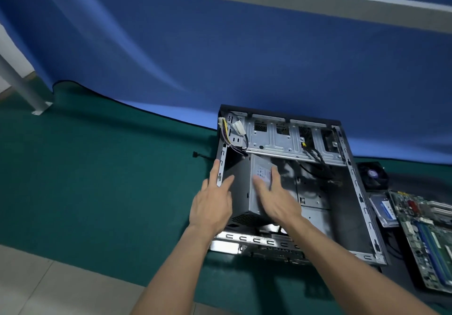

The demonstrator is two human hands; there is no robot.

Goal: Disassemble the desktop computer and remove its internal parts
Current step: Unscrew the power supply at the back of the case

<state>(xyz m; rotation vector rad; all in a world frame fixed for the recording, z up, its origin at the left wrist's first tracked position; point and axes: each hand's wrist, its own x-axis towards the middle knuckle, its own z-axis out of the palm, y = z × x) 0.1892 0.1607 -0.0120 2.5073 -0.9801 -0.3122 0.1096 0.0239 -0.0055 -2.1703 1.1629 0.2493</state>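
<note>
Both hands are reaching into the open computer case (362, 207), which is lying on its side on the green worktop (97, 180). Left hand (212, 204) is spreading flat, fingers (215, 170) wide and straight, touching the case's left rail and the dark side of the power supply (244, 192). Right hand (276, 197) is lying open on the power supply's top face, fingers (275, 174) straight over the label, gripping nothing yet.

The power supply is sitting in the near-left corner of the case, looking tilted, one end seemingly raised off the floor. Judging it: a stiff metal box, fairly heavy for its size, smooth painted sides, so likely slippery under flat palms. Best hold is probably one hand on each opposite side wall, or under the lifted end, not on the vent grille. The cable bundle (228, 133) with white plugs is trailing from its far end over the case's corner; it could snag on the rail during lifting.

Farther in, the drive cage (276, 138) is standing empty. To the right, outside the case, a fan (371, 175), a drive (384, 209) and the circuit board (425, 236) are lying on the worktop, already out. Blue backdrop (220, 45) is hanging behind.
</note>
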